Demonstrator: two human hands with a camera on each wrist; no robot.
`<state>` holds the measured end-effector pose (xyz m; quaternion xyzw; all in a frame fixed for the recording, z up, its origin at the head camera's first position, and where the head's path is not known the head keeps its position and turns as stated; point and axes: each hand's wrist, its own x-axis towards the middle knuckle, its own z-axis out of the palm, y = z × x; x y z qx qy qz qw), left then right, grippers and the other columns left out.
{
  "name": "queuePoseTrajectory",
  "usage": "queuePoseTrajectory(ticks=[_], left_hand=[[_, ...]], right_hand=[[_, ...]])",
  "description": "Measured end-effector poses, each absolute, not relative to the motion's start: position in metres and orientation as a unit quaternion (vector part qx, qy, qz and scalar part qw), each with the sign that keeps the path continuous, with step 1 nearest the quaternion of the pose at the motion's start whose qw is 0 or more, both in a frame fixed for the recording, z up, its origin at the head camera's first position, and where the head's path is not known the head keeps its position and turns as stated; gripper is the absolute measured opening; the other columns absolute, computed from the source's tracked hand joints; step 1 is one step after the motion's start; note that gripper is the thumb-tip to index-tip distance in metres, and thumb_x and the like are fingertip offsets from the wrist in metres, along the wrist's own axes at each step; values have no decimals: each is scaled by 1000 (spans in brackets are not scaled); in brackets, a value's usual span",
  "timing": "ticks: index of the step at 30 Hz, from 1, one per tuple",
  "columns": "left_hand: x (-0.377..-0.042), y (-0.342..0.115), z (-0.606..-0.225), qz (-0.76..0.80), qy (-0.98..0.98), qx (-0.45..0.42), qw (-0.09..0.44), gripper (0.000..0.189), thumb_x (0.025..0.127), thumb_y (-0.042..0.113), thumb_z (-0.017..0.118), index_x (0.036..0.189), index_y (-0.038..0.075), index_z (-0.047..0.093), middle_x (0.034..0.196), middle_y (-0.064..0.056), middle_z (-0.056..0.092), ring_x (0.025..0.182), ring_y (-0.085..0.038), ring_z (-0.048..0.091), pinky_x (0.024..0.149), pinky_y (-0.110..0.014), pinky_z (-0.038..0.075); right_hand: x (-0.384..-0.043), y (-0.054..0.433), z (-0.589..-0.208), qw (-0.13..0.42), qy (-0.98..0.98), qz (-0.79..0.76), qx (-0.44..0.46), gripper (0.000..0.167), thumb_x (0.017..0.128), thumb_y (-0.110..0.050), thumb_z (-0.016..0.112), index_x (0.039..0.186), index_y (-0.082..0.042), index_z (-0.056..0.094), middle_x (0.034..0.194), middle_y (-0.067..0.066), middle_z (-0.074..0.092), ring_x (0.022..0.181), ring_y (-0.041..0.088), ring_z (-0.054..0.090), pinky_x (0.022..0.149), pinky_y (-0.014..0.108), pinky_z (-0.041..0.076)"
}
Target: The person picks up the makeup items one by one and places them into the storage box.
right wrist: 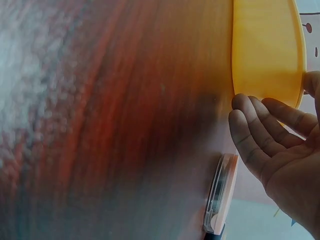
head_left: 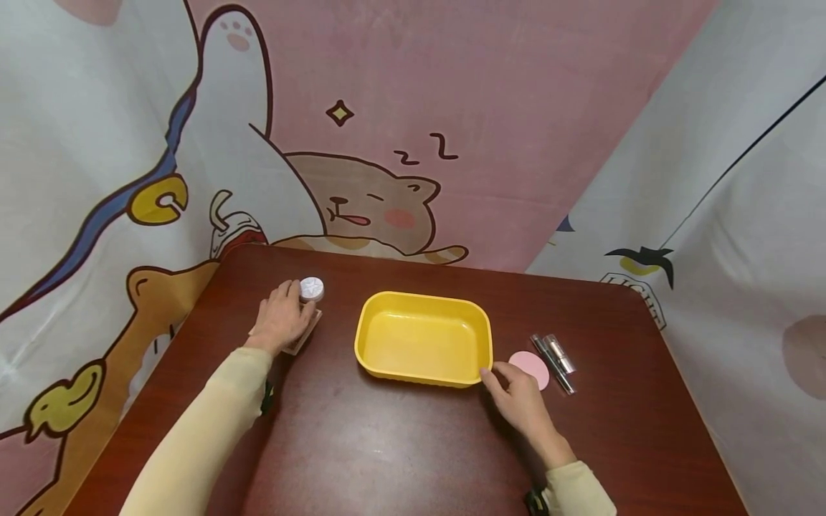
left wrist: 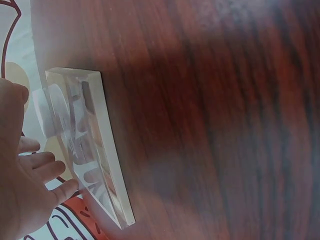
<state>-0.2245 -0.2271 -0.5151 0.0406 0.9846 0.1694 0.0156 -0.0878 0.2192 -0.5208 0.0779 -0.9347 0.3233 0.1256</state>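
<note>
My left hand (head_left: 282, 317) is over a flat rectangular palette (head_left: 303, 335), its fingers loosely extended beside a small white round container (head_left: 312, 288). In the left wrist view the palette (left wrist: 92, 145) shows a clear top and a pale frame, and the fingertips (left wrist: 65, 191) come right up to its edge. A yellow tray (head_left: 422, 380) stands mid-table. At its near right corner my right hand (head_left: 518, 398) grips the rim, thumb on top and fingers along the outer wall (right wrist: 267, 50).
Just right of the right hand lies a pink round compact (head_left: 530, 369). Beside it are a slim dark tube (head_left: 553, 364) and a shorter silver tube (head_left: 559, 353). The brown table (head_left: 374, 451) ends at the back against a printed cloth (head_left: 503, 129).
</note>
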Motion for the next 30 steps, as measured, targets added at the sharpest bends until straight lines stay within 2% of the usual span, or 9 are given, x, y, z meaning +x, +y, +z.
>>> queuePoseTrajectory(ticks=[4, 8, 13, 16, 20, 24, 30], left_hand=[[-229, -227, -516, 172, 984, 40, 19, 68, 107, 33, 45, 154, -13, 28, 155, -34, 33, 141, -51, 35, 113, -68, 32], [-234, -226, -519, 177, 983, 40, 10, 69, 107, 33, 47, 154, -13, 28, 155, -35, 35, 140, -52, 37, 112, -68, 33], [-239, -223, -522, 179, 983, 36, 7, 69, 107, 36, 47, 154, -12, 30, 154, -34, 36, 139, -52, 38, 110, -70, 33], [-241, -222, -523, 181, 983, 32, 13, 69, 108, 38, 46, 155, -10, 30, 155, -33, 36, 141, -51, 36, 110, -71, 31], [-245, -222, -524, 179, 983, 23, 22, 71, 108, 40, 45, 157, -10, 28, 157, -33, 34, 143, -51, 33, 110, -73, 29], [-247, -222, -526, 183, 983, 9, 32, 73, 109, 43, 43, 158, -9, 26, 157, -32, 34, 143, -50, 32, 110, -73, 27], [-251, -220, -526, 195, 980, -6, 47, 74, 109, 47, 42, 159, -5, 26, 158, -32, 33, 143, -52, 32, 110, -75, 25]], right_hand=[[-89, 220, -520, 130, -933, 323, 84, 9, 93, -14, 76, 96, -6, 78, 86, 4, 74, 75, 15, 61, 70, 37, 54], [-90, 221, -519, 125, -931, 334, 81, 7, 93, -14, 76, 88, -10, 75, 74, -3, 66, 67, 9, 51, 62, 28, 46], [-91, 218, -516, 67, -915, 397, 35, 24, 97, -14, 73, 75, -13, 64, 60, -7, 57, 55, 5, 50, 55, 22, 42], [-90, 214, -513, 22, -896, 442, -7, 30, 101, -15, 67, 72, -10, 61, 57, -3, 57, 53, 7, 55, 54, 22, 44], [-90, 209, -508, -19, -870, 490, -54, 34, 105, -17, 61, 75, -1, 62, 57, 1, 56, 53, 13, 58, 54, 22, 47], [-91, 205, -508, -40, -849, 521, -79, 35, 106, -15, 59, 77, 5, 60, 56, 4, 56, 51, 16, 58, 52, 24, 49], [-91, 202, -508, -49, -832, 544, -96, 36, 105, -13, 57, 75, 7, 57, 55, 4, 54, 49, 15, 55, 50, 27, 50]])
